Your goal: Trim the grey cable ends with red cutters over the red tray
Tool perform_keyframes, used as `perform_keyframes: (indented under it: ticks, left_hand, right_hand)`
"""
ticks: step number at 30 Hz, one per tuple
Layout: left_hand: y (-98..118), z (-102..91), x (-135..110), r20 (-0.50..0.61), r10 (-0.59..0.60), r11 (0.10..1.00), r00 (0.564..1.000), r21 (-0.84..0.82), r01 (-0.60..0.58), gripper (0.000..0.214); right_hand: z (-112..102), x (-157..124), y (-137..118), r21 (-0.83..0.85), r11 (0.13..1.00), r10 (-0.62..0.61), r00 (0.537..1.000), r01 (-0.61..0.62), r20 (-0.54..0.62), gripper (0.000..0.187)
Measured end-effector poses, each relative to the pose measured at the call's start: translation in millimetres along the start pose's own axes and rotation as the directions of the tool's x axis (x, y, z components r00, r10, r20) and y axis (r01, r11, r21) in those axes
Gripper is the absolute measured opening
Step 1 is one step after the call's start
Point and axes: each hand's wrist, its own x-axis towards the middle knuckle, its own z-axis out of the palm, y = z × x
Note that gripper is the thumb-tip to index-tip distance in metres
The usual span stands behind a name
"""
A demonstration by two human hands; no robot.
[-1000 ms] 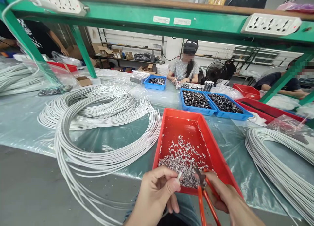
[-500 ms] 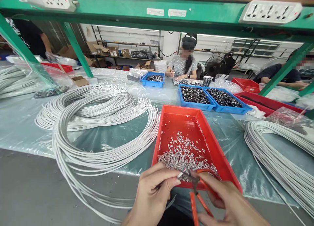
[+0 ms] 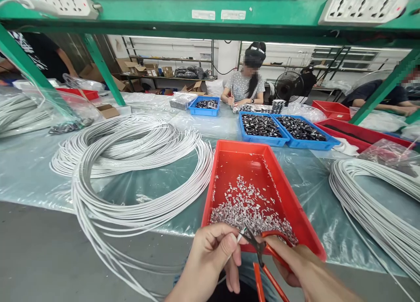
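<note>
My left hand (image 3: pixel 218 254) pinches the stripped end of a white cable (image 3: pixel 241 234) between thumb and forefinger, over the near end of a red tray (image 3: pixel 241 149). A bit of green shows at the cable's tip. My right hand (image 3: pixel 302 265) is closed around scissors with orange loop handles (image 3: pixel 274 284). Their dark blades (image 3: pixel 251 237) point left and lie close beside the cable tip; whether they touch it I cannot tell. Many small silvery scraps (image 3: pixel 249 206) lie in the tray, heaped toward its near end.
Coiled white cable (image 3: pixel 141 208) lies left of the tray, hanging over the table edge; another coil (image 3: pixel 370 210) lies right. Blue trays (image 3: pixel 264 141) of dark parts stand behind. A green beam (image 3: pixel 157 18) with power strips (image 3: pixel 362 9) crosses above. A person (image 3: pixel 244 81) works opposite.
The scissor blades have come slightly away from the cable, so its tip now shows. My left hand's lower fingers have uncurled downward. The view has shifted slightly.
</note>
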Motion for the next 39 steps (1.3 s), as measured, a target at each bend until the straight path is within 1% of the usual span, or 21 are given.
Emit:
perform_keyframes:
  ticks: [6, 8, 11, 12, 13, 14, 16, 17, 18, 19, 20, 22, 24, 26, 30, 32, 35, 36, 37, 38, 39]
  left_hand:
    - [-1.0, 1.1, -0.9, -0.025, -0.012, 0.997, 1.000, 0.079, 0.014, 0.029]
    - [-0.1, 5.0, -3.0, -0.074, 0.012, 0.990, 0.997, 0.138, -0.002, 0.032]
    - [2.4, 10.2, -6.3, -0.166, 0.123, 0.952, 0.978, 0.299, -0.069, 0.028]
    - [3.4, 11.0, -7.1, -0.183, 0.164, 0.935, 0.969, 0.342, -0.093, 0.026]
    - [4.5, 11.3, -7.6, -0.190, 0.187, 0.926, 0.964, 0.362, -0.108, 0.026]
    - [5.7, 11.1, -7.8, -0.197, 0.185, 0.929, 0.963, 0.356, -0.105, 0.027]
    - [7.7, 9.4, -7.1, -0.212, 0.107, 0.959, 0.971, 0.280, -0.044, 0.030]
    - [8.4, 8.2, -6.2, -0.214, 0.052, 0.975, 0.975, 0.224, -0.003, 0.031]
    - [8.9, 7.0, -5.0, -0.207, 0.002, 0.986, 0.978, 0.166, 0.033, 0.030]
    - [9.1, 5.9, -3.7, -0.186, -0.035, 0.992, 0.982, 0.110, 0.056, 0.029]
    - [9.0, 4.8, -2.2, -0.152, -0.057, 0.996, 0.987, 0.054, 0.065, 0.028]
    - [7.8, 2.8, 0.2, -0.064, -0.069, 0.997, 0.996, -0.047, 0.066, 0.025]
    - [6.0, 1.0, 1.4, 0.005, -0.082, 0.990, 0.997, -0.113, 0.082, 0.024]
    - [4.2, -0.9, 1.3, 0.048, -0.114, 0.982, 0.992, -0.143, 0.120, 0.024]
    - [2.0, -3.6, -0.5, 0.098, -0.143, 0.979, 0.985, -0.135, 0.155, 0.025]
    - [2.0, -4.0, -1.1, 0.097, -0.139, 0.985, 0.986, -0.091, 0.148, 0.027]
    - [3.0, -4.1, -1.4, 0.060, -0.112, 0.993, 0.992, 0.037, 0.110, 0.030]
    - [3.3, -4.1, -1.4, 0.046, -0.094, 0.993, 0.994, 0.068, 0.091, 0.031]
    - [3.5, -4.1, -1.4, 0.041, -0.082, 0.994, 0.996, 0.076, 0.079, 0.031]
    - [3.5, -4.1, -1.4, 0.043, -0.078, 0.995, 0.996, 0.057, 0.076, 0.030]
    - [3.3, -4.2, -1.3, 0.055, -0.084, 0.996, 0.995, 0.013, 0.083, 0.029]
  right_hand:
    - [-7.4, 0.0, -6.5, -0.052, 0.997, 0.056, 0.998, -0.057, -0.024, 0.074]
    - [-7.3, 0.9, -8.0, -0.057, 0.998, 0.030, 0.999, -0.031, -0.014, 0.072]
    - [-6.6, 5.7, -8.8, 0.025, 0.998, -0.060, 0.998, 0.060, 0.016, 0.064]
    - [-6.7, 7.6, -8.5, 0.056, 0.997, -0.054, 0.998, 0.055, -0.019, 0.061]
    - [-7.2, 9.3, -8.0, 0.097, 0.994, -0.034, 0.995, 0.043, -0.092, 0.058]
    - [-7.9, 10.5, -7.1, 0.148, 0.988, -0.001, 0.979, 0.033, -0.206, 0.055]
    - [-8.8, 10.6, -4.7, 0.270, 0.962, 0.077, 0.898, 0.048, -0.434, 0.048]
    - [-8.4, 9.3, -2.9, 0.325, 0.943, 0.103, 0.864, 0.073, -0.492, 0.045]
    - [-7.0, 7.3, -0.9, 0.366, 0.927, 0.121, 0.853, 0.086, -0.508, 0.045]
    - [-4.7, 4.7, 1.4, 0.380, 0.922, 0.129, 0.866, 0.074, -0.482, 0.046]
    - [-1.7, 1.9, 3.8, 0.365, 0.930, 0.126, 0.894, 0.044, -0.429, 0.051]
    - [4.1, -2.8, 7.6, 0.267, 0.964, 0.103, 0.951, -0.023, -0.291, 0.063]
    - [6.5, -4.1, 8.0, 0.145, 0.988, 0.071, 0.984, -0.047, -0.161, 0.070]
    - [4.1, -1.8, 4.8, 0.067, 0.996, 0.059, 0.995, -0.054, -0.079, 0.072]
    - [-3.8, 5.0, -3.8, 0.033, 0.999, 0.036, 0.999, -0.034, -0.040, 0.065]
    - [-4.6, 6.5, -4.9, 0.037, 0.999, -0.005, 1.000, 0.006, -0.017, 0.064]
    - [-6.3, 7.4, -3.6, 0.040, 0.999, -0.001, 1.000, 0.000, 0.022, 0.061]
    - [-8.8, 7.8, -3.0, 0.071, 0.998, 0.005, 0.999, -0.002, -0.042, 0.054]
    - [-12.8, 8.2, -2.3, 0.127, 0.992, 0.031, 0.982, -0.007, -0.187, 0.044]
    - [-18.0, 8.5, -1.6, 0.204, 0.979, 0.075, 0.923, 0.003, -0.378, 0.032]
    - [-24.1, 8.8, -0.9, 0.282, 0.959, 0.132, 0.827, 0.034, -0.546, 0.021]
